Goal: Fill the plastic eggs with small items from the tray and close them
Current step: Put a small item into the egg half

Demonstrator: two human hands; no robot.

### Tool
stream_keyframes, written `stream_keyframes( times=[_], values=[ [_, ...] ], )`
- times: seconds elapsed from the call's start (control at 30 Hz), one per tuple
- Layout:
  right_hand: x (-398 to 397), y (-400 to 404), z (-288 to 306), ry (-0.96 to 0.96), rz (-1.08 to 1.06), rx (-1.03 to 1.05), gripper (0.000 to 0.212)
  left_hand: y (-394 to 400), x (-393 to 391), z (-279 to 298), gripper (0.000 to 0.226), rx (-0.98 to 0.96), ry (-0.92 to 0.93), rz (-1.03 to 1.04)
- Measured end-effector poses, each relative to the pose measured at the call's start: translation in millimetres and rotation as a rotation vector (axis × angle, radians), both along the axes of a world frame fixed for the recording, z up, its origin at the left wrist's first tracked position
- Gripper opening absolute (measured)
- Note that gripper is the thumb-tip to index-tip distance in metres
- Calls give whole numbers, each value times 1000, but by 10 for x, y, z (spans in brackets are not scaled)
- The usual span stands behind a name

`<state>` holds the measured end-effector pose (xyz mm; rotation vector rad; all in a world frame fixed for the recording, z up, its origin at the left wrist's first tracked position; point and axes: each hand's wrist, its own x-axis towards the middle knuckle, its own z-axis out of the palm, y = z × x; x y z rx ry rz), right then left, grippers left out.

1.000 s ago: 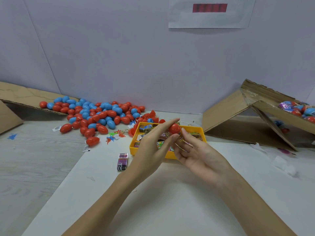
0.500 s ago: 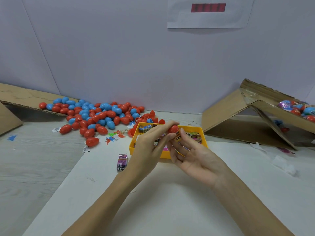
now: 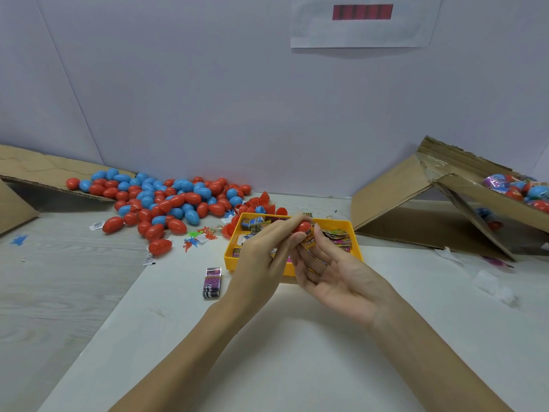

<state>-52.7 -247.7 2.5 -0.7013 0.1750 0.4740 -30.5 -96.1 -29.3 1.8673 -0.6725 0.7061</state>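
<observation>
Since a second ago, a small orange packet (image 3: 309,239) has been brought against the red egg (image 3: 303,226).
The egg is pinched by the left hand (image 3: 261,257); the packet is held by the right hand (image 3: 335,272), both above the yellow tray (image 3: 355,233).

Very little print could be read. A small orange packet (image 3: 309,240), pinched between the fingers of both hands, carried dark lettering that looked like "ON 3" with a larger word above it — too blurred to make out. The white sheet (image 3: 364,23) on the wall bore a red bar with dark strokes, the purple packet (image 3: 212,282) on the bench carried black marks, and the small boxes (image 3: 252,223) in the yellow tray (image 3: 230,257) showed printed labels — none of these was legible.
</observation>
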Motion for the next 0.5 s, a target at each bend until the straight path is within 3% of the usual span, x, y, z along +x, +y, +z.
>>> stream_keyframes(
  times=[0.3, 0.5],
  values=[
    [-16, -11, 17, -31, 30, -9, 48, -10, -34, 29, 30, -3, -23, 29],
    [-11, -28, 16, -129, -34, -151, 36, -23, -71, 72, 28, 4, 70, -13]
  ],
)
